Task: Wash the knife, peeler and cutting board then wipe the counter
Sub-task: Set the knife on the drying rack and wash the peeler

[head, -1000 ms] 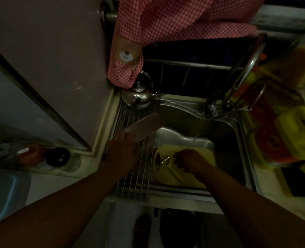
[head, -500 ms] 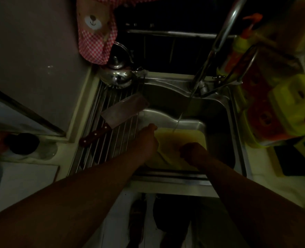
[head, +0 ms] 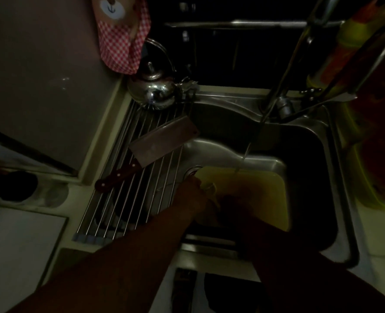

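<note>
While water [head: 245, 152] runs onto cutting board [head: 266, 188], left hand [head: 192, 195], right hand [head: 234, 204] over it — fingers' hold unclear

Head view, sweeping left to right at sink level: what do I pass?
Dark round container → knife on the drying rack → left hand → water stream → sink rim → yellow plastic item.
</note>
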A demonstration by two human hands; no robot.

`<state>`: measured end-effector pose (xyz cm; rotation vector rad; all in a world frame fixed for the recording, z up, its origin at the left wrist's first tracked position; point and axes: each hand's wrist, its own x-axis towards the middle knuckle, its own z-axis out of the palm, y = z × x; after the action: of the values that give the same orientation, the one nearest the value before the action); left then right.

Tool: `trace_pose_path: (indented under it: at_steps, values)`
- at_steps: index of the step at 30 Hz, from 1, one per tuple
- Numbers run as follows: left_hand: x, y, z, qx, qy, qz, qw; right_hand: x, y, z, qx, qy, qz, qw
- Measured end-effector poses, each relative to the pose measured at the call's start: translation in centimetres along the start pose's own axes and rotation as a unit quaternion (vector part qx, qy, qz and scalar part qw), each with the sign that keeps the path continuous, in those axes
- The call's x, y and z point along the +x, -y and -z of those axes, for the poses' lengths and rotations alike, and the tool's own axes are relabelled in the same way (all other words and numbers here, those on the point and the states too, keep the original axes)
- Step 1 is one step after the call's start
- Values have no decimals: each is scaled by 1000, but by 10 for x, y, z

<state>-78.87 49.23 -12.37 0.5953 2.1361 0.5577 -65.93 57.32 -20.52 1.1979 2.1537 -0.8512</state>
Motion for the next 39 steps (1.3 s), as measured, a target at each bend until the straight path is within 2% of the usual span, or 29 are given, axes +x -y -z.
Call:
trace_pose_path:
  at_steps: [2, 5, 8, 10, 13, 17, 19, 22, 24, 28, 32, 36, 39]
  values:
    - [4, 8, -3, -27, 3, 4, 1000, 3, 0, -1, 25, 13, 6, 1000]
    - [3, 12, -10, -41, 24, 29, 998, -10, -5, 13, 160, 45, -19, 986]
    - [-13, -6, -13, -69, 66, 16, 995, -56, -5, 54, 409, 17, -56, 911]
    - [-30, -32, -12, -132, 82, 11, 988, -84, -6, 79, 487, 10, -66, 871]
    - [-52, -76, -7, -194, 131, 11, 972, -130, -2, 110, 518, 4, -61, 853]
    - [-61, -106, -9, -251, 120, -44, 959, -160, -5, 117, 562, 22, -73, 824]
    - [-65, -109, -9, -288, 124, -51, 948, -164, -4, 118, 613, 9, -85, 785]
    - [-73, -105, -3, -335, 135, -26, 932, -164, 8, 126, 697, -14, -115, 708]
    - [-75, -99, 0, -376, 148, -2, 915, -162, 20, 131, 715, -40, -124, 687]
    - [-74, -99, 8, -416, 152, 26, 896, -157, 40, 139, 680, -81, -98, 722]
    - [-68, -105, 16, -407, 142, 4, 902, -157, 47, 156, 648, -97, -50, 754]
    - [-61, -107, 23, -440, 151, -2, 885, -166, 59, 171, 580, -126, 0, 805]
    - [-59, -114, 33, -444, 126, -4, 887, -171, 66, 177, 546, -158, 6, 822]
